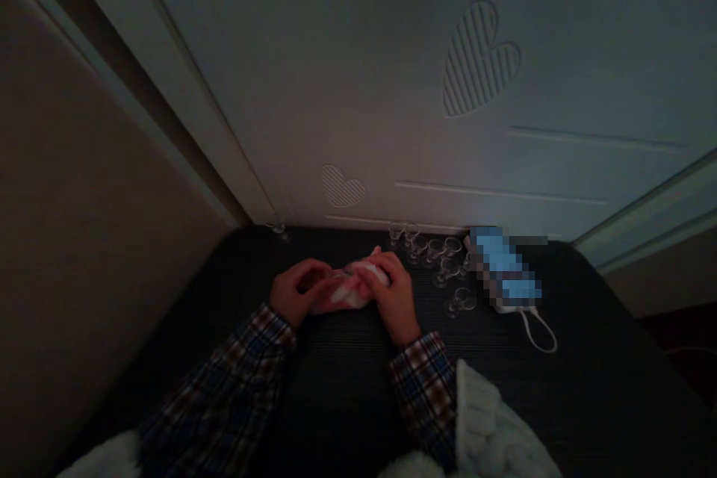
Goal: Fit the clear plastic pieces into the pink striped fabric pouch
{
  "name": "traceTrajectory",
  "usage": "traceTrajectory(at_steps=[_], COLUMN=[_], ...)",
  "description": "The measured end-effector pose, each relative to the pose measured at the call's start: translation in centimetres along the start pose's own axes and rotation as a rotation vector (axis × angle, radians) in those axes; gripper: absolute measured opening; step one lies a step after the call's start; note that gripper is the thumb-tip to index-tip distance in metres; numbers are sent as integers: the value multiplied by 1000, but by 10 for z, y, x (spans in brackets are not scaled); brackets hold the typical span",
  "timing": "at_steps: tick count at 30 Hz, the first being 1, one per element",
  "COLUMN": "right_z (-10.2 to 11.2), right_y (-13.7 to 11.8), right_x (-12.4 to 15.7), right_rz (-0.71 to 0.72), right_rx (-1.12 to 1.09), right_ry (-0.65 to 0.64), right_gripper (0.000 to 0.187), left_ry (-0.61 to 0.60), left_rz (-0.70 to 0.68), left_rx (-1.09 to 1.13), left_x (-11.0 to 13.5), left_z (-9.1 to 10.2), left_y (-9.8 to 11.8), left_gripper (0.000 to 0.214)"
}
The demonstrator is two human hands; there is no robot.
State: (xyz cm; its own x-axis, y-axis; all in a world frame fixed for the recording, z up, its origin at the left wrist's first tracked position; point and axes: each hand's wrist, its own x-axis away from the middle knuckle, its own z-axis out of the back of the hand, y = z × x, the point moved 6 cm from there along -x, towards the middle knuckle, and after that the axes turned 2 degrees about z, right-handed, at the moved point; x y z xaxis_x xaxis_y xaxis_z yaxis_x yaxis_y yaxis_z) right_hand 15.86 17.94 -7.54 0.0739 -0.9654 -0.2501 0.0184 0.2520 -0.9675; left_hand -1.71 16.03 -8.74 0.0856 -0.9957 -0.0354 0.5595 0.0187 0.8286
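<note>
A soft pink and white cloth-like piece (341,295) lies bunched on the dark table between my hands. My left hand (301,290) is closed on its left end, with the thumb along the near side. On its right end, my right hand (392,295) pinches a fold between thumb and fingers. A small dark spot shows in the middle of the bundle, too dim to make out. Just beyond my right hand sit several small clear ring-shaped pieces (434,250) with round bases. The undersides of my fingers are hidden.
A phone (504,269), its screen lit and blurred, leans at the right with a white cable (543,340) attached. One more clear ring piece (278,225) stands at the back left. A white panel with embossed hearts (482,60) rises behind the dark table (336,388).
</note>
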Motion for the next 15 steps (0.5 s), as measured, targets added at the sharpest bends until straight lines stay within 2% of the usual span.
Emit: traceTrajectory(at_steps=[6, 15], right_z=[-2, -6], right_y=[-1, -3], right_x=[1, 2], right_rz=[12, 23], right_rx=[14, 75], right_ry=[-12, -42], right_gripper=[11, 17], left_ry=[10, 29], left_rz=[-47, -11], left_rx=[-57, 24], left_x=[2, 2], left_z=[2, 2], left_y=[7, 5], left_gripper=[29, 31])
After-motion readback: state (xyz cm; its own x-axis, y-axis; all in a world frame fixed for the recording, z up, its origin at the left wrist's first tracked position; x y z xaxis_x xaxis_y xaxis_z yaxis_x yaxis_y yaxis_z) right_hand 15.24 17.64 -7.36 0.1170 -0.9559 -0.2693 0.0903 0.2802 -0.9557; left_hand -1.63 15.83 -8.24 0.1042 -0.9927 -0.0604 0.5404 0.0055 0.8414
